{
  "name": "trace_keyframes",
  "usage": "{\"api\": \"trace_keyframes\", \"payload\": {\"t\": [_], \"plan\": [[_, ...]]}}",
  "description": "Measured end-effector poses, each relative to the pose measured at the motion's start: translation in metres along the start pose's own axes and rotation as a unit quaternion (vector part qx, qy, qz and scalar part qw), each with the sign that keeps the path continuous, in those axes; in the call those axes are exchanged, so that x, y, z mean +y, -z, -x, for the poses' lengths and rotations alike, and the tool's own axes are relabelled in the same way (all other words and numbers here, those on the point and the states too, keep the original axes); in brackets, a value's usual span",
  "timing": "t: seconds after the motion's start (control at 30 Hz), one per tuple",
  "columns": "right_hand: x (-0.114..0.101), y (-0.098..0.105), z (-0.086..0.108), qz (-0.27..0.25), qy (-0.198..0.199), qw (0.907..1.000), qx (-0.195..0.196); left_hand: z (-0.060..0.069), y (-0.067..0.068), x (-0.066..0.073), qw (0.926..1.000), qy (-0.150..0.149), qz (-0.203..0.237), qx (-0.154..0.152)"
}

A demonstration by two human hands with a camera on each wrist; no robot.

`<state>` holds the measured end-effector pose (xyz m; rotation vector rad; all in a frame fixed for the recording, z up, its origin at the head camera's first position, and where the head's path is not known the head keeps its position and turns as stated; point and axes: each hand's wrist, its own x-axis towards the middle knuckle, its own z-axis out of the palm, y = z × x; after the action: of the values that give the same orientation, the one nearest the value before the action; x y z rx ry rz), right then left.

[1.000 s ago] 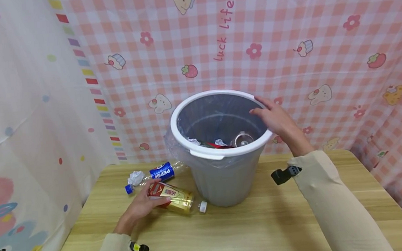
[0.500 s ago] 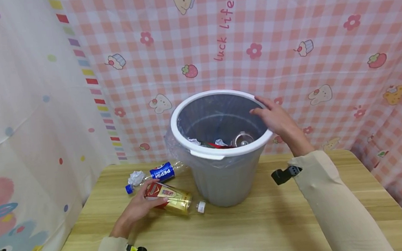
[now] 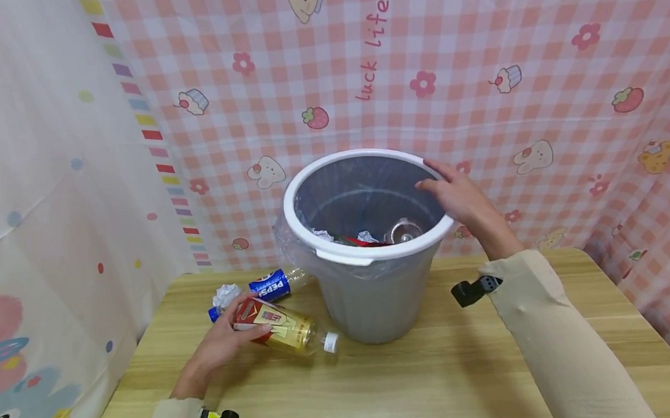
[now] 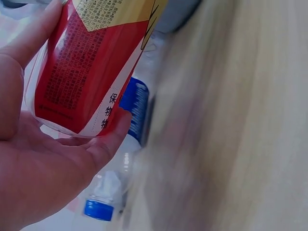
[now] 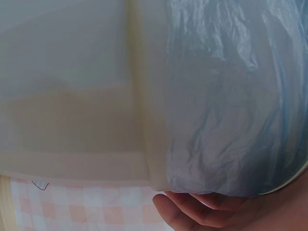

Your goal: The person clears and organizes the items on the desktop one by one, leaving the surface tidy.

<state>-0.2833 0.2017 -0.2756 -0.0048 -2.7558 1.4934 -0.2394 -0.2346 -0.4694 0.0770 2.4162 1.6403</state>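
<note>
My left hand (image 3: 218,345) grips the rear part of a red and gold bottle (image 3: 279,327), whose white cap points right toward the bin. In the left wrist view, thumb and fingers (image 4: 113,139) wrap the red end of the bottle (image 4: 91,72). A grey bin (image 3: 375,304) with a white rim stands at the middle, lined with a clear bag (image 5: 216,96). My right hand (image 3: 458,194) holds the bin's right rim, thumb inside and fingers outside. Crumpled paper, something red and a clear round item (image 3: 404,231) lie within the bin.
A clear bottle with a blue Pepsi label (image 3: 270,286) lies behind my left hand, left of the bin, with crumpled white paper (image 3: 226,295) beside it. The wooden table (image 3: 420,386) meets a checked curtain at the back and a white curtain at left.
My left hand and the red and gold bottle have moved a little left, and the bottle's cap has shifted away from the bin. My right hand has stayed on the rim.
</note>
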Motion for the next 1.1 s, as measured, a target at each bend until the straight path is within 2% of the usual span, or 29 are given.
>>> {"api": "trace_keyframes", "payload": {"t": [0.17, 0.33, 0.6, 0.8, 0.93, 1.1], "plan": [[0.0, 0.0, 0.0, 0.0, 0.0, 1.0, 0.0, 0.004, 0.005, 0.007, 0.9998, -0.017, 0.009, -0.002], [0.0, 0.0, -0.001, 0.001, 0.002, 1.0, 0.001, 0.006, 0.009, 0.009, 0.9997, -0.02, 0.014, 0.0], [0.0, 0.0, 0.0, -0.001, 0.0, 1.0, -0.001, 0.011, 0.014, 0.016, 0.9979, -0.045, 0.043, -0.017], [-0.001, 0.0, 0.0, 0.004, -0.001, 1.0, 0.002, 0.019, 0.019, 0.03, 0.9972, -0.059, 0.041, -0.019], [-0.001, 0.0, 0.0, 0.013, 0.001, 0.9999, 0.003, 0.025, 0.023, 0.044, 0.9947, -0.079, 0.059, -0.028], [-0.001, 0.0, 0.001, 0.005, 0.001, 1.0, 0.002, 0.031, 0.027, 0.06, 0.9929, -0.101, 0.056, -0.03]]}}
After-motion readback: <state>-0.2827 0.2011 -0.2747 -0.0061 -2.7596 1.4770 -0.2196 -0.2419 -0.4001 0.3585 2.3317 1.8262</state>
